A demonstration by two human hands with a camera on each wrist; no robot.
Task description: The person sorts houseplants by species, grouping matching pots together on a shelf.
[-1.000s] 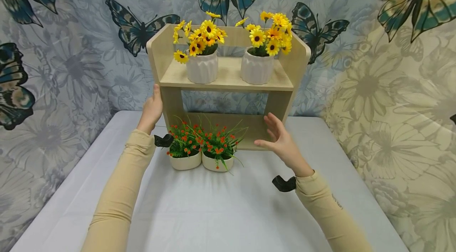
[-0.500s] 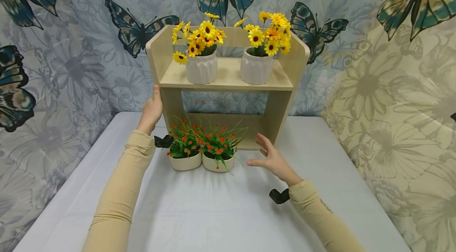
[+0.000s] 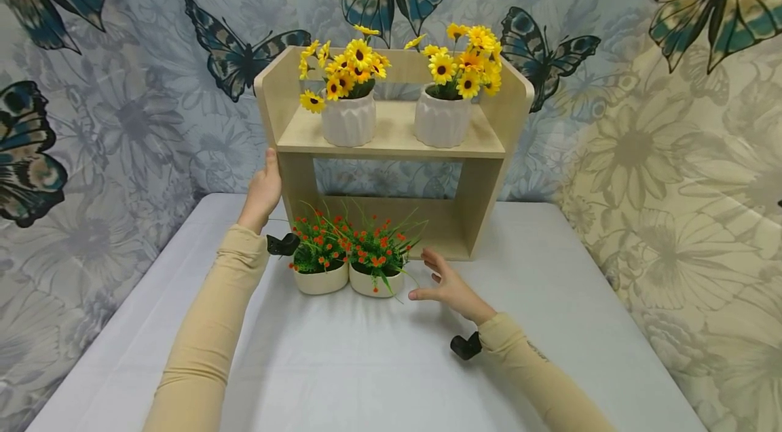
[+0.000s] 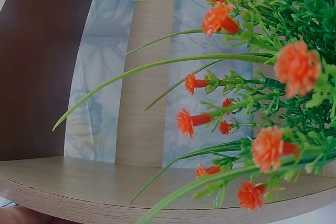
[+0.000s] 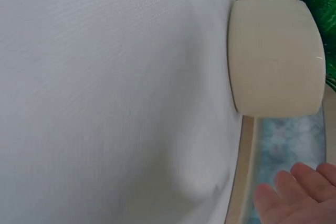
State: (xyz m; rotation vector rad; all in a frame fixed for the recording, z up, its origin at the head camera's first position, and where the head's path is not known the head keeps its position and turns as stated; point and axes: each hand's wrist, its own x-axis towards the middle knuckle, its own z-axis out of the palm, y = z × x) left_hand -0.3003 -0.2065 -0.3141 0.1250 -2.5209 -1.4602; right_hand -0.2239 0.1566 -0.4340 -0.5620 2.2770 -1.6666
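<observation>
Against the left outer side of a light wooden shelf [image 3: 391,149], my left hand [image 3: 263,193] rests with its thumb up along the front edge; its other fingers are mostly hidden. My right hand [image 3: 453,288], thumb and fingers spread and holding nothing, is over the table just right of a cream oval pot [image 3: 376,284] of red-orange flowers. A matching pot [image 3: 320,280] stands beside it on the left, both in front of the shelf. That right pot's wall [image 5: 275,59] fills the upper right of the right wrist view; orange blooms [image 4: 297,68] crowd the left wrist view.
On the upper shelf board stand two white fluted pots, a left one [image 3: 349,121] and a right one [image 3: 442,121], both with yellow flowers. A white cloth [image 3: 342,364] covers the table. Behind it hangs a butterfly-patterned backdrop [image 3: 635,147].
My right hand has moved left and toward me, from in front of the shelf's right side down to beside the right cream pot. The left hand stays at the shelf's side.
</observation>
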